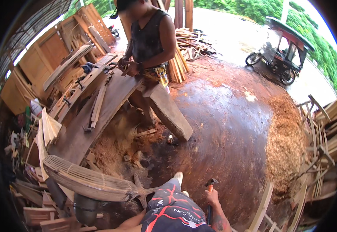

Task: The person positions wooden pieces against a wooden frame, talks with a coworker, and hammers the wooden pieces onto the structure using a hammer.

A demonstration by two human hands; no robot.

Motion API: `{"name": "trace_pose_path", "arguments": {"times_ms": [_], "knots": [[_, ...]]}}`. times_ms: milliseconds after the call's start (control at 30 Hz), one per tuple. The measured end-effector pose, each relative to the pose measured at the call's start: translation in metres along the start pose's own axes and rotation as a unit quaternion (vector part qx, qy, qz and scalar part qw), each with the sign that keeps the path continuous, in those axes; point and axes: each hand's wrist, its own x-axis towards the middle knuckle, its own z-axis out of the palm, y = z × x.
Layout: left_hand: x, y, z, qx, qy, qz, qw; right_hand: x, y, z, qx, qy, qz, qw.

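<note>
An open-sided workshop is spreading around a dark, damp floor [222,131], with a heap of wood shavings [286,143] lying along its right side and a three-wheeled vehicle [282,54] standing outside beyond it. Close to the wearer's right side, a hammer [210,188] is hanging in the air above the floor. Its long axis is running roughly away from the wearer, its metal head pointing forward toward the far side and its handle reaching back toward the body. The right hand [212,197] is closing its fingers around the orange part of that handle, just below the head. The left arm is leaving the view at the lower edge, so how far open the left hand is, or what it is holding, cannot be told. To the left, a curved slatted wooden piece [91,179] is lying near the long wooden surface [77,141], where a co-worker [151,38] is standing.
</note>
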Motion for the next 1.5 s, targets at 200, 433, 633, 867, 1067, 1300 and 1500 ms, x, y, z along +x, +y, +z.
{"name": "trace_pose_path", "arguments": {"times_ms": [200, 433, 633, 867, 1067, 1300, 1500], "knots": [[0.071, 0.129, 0.008, 0.063, -0.016, 0.108, 0.992, 0.142, -0.081, -0.016, -0.101, -0.180, -0.052, 0.977], [0.083, 0.338, -0.065, -0.228, 0.160, -0.102, 0.955, 0.288, -0.202, -0.036, -0.348, -0.356, -0.202, 0.843], [0.060, 0.435, -0.115, -0.309, 0.390, -0.043, 0.867, 0.403, -0.239, -0.019, -0.504, -0.409, -0.371, 0.664], [0.046, 0.417, 0.047, -0.663, 0.309, -0.153, 0.665, 0.514, -0.273, 0.001, -0.552, -0.491, -0.402, 0.541], [-0.011, 0.543, 0.230, -0.835, 0.173, -0.319, 0.413, 0.591, -0.278, 0.006, -0.526, -0.558, -0.490, 0.414], [-0.013, 0.737, 0.262, -0.870, 0.168, -0.274, 0.373, 0.679, -0.288, -0.069, -0.591, -0.541, -0.358, 0.480], [-0.029, 0.786, 0.282, -0.887, 0.199, -0.278, 0.312, 0.788, -0.256, -0.052, -0.679, -0.502, -0.357, 0.398]]}}
